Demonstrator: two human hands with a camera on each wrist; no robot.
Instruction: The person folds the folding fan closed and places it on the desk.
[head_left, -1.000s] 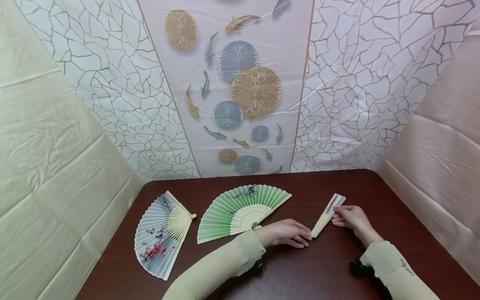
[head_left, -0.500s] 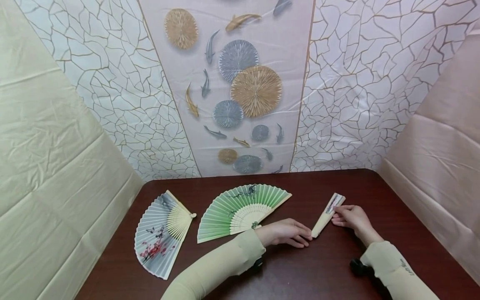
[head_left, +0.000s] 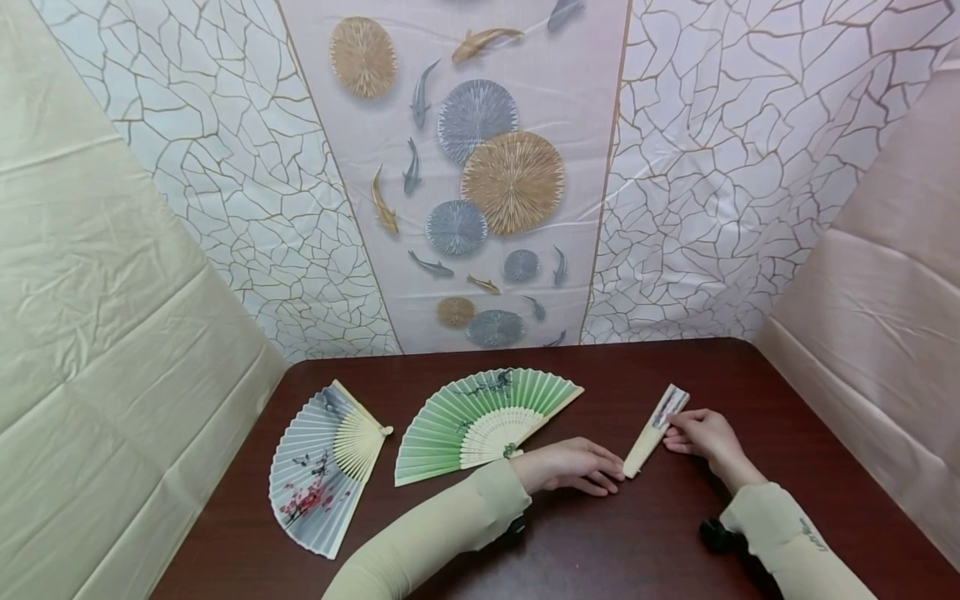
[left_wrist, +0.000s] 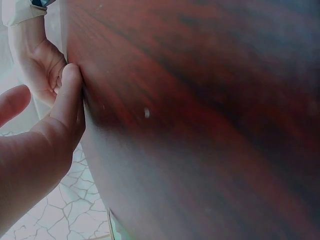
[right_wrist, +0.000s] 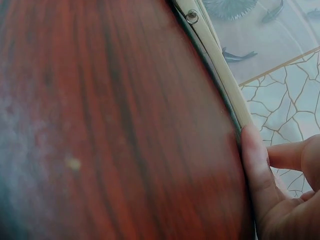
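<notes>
A folded hand fan (head_left: pixel 645 442) with pale wooden sticks and a printed strip at its far end lies slanted on the right of the table. My right hand (head_left: pixel 705 442) pinches its right side near the printed part. In the right wrist view the thumb (right_wrist: pixel 256 160) is against the pale stick, and the fan's pivot ring (right_wrist: pixel 192 17) shows at the top. My left hand (head_left: pixel 573 467) has its fingers extended, fingertips right at the fan's near end. Left of it lies a spread green fan (head_left: pixel 442 425), its pivot close to the left wrist.
A spread grey fan (head_left: pixel 300 467) with red blossoms lies at the left of the dark red-brown table (head_left: pixel 600 550). Behind the table hangs a patterned cloth (head_left: pixel 675 208), with beige cloth (head_left: pixel 885 275) along the sides.
The folded fan has shifted very slightly under the right hand, its far end a little to the left. Both hands keep nearly the same place; the spread fans are still.
</notes>
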